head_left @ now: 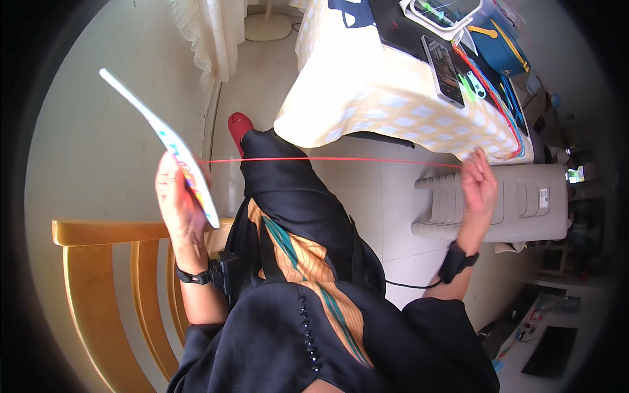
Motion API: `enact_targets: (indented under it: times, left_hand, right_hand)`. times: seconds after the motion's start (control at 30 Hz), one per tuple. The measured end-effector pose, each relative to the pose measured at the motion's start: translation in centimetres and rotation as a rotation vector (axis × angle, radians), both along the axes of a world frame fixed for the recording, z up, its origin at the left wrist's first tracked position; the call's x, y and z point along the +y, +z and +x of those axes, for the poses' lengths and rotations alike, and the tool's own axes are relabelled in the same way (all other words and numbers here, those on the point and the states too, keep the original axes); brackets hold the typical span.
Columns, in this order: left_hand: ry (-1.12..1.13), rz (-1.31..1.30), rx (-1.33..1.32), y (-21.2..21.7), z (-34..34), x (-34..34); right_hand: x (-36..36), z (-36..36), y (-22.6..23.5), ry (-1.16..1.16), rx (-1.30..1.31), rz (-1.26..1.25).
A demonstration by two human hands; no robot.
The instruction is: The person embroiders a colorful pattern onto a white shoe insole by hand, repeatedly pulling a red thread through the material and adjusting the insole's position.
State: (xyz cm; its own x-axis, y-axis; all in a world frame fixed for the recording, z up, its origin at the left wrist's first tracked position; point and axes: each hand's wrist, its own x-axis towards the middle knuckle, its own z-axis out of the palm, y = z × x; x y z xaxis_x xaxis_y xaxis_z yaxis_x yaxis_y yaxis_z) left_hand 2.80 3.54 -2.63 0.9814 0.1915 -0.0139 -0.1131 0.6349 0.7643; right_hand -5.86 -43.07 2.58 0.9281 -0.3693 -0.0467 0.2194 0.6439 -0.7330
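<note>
My left hand [175, 203] is closed around a thin white flat piece with colourful printing [156, 126], seen nearly edge-on and tilted. From beside it a thin red cord [327, 158] runs straight and taut across above my lap. At the right, my right hand [479, 187] pinches the cord's other end between its fingertips. How the cord meets the flat piece is hidden behind my left hand. Each wrist wears a black strap with a device.
A table with a checked cloth [393, 95] stands ahead, bearing a phone [443, 72], red and blue cords [485, 82], a nail clipper [476, 85] and a blue container [501, 49]. A grey plastic stool [511, 203] is at right, a wooden chair [85, 281] at left.
</note>
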Motion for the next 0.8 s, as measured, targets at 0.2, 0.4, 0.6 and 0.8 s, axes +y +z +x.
enact_targets:
  times: [0.2,0.4,0.6,0.8]
  left_hand:
    - [-0.368,-0.541,0.003,0.1,-0.3,-1.8]
    - [-0.891,-0.922,0.035,-0.7,-1.0,-4.0]
    - [-0.985,-0.856,-0.045,-0.2,-2.0,-4.6]
    - [-0.932,-0.792,-0.015,0.4,-3.0,-5.0]
  right_hand:
    - [-7.4,-2.1,-5.9,-0.825,0.325,-1.425]
    - [14.7,3.3,-1.0,-0.228,0.085,-0.999]
    - [26.8,3.7,1.0,0.075,-0.278,-1.263]
    - [28.6,3.6,1.5,0.201,-0.344,-1.131]
